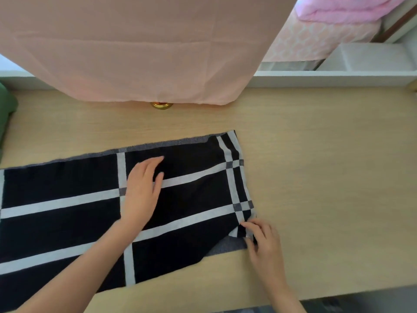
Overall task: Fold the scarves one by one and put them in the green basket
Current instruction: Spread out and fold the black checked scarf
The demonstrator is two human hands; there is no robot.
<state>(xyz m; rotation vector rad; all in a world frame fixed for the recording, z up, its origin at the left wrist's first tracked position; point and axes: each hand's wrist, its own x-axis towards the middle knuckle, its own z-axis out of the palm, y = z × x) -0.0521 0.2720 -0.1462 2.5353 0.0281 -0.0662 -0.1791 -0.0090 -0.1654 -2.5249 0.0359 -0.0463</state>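
Note:
A black scarf with white grid stripes lies flat across the left and middle of the wooden table, running off the left edge of view. My left hand rests flat on its middle, fingers straight. At the scarf's near right corner, my right hand pinches the folded-over edge, where the grey underside shows. A green shape at the far left edge may be the basket; only a sliver shows.
A peach-pink cloth hangs down over the back of the table, hiding most of a small brass object. Pink bedding and a white shelf lie beyond the table's back right.

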